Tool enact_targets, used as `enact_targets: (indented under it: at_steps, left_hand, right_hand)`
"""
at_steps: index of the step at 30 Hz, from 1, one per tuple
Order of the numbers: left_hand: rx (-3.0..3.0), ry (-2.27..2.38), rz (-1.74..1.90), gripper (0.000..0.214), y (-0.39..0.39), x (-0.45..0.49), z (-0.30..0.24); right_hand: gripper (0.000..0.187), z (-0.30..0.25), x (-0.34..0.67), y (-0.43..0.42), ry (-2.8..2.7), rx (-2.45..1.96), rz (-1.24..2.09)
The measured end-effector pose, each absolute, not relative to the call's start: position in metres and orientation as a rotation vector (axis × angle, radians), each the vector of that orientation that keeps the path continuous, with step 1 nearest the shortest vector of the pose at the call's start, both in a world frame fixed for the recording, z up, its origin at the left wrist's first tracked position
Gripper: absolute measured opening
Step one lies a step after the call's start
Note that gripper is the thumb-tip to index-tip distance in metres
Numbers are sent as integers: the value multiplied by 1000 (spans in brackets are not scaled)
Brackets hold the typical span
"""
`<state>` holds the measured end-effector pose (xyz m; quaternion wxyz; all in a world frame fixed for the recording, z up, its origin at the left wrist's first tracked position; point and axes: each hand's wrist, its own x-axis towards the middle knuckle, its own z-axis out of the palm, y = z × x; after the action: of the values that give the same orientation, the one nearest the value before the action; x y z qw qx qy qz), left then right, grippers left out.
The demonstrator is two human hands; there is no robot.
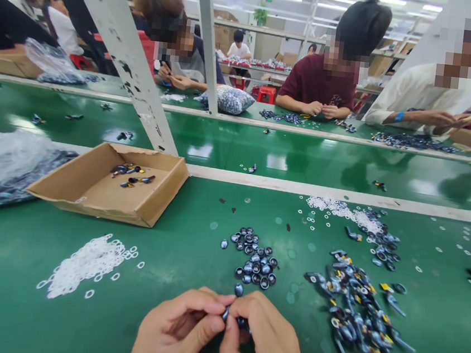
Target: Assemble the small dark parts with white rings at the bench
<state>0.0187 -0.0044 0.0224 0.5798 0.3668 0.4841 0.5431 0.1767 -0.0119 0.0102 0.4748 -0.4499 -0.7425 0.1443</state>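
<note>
Two hands were pinched together just below the cluster of dark caps [254, 260]: left hand [179, 330] and right hand [266, 342] closed on one small dark part [232, 315], held between the fingertips.

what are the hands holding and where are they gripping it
A small dark round part, pinched between the fingertips of the left hand and right hand; which part of it they grip is hidden by the fingers.
</note>
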Motion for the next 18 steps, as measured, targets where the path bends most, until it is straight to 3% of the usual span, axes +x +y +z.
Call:
enact_targets:
  at_steps: [6, 12, 18]
  left_hand:
    - [1045, 1024, 1203, 16, 3, 5, 9]
    - [678, 1114, 1237, 37, 1, 19, 23]
    - [423, 1008, 1182, 43, 3, 18, 31]
  right_hand:
    - [22, 1, 171, -13, -1652, -1146, 267]
    - [24, 12, 179, -8, -1675, -1113, 444]
    - [34, 9, 183, 2, -1698, -948, 458]
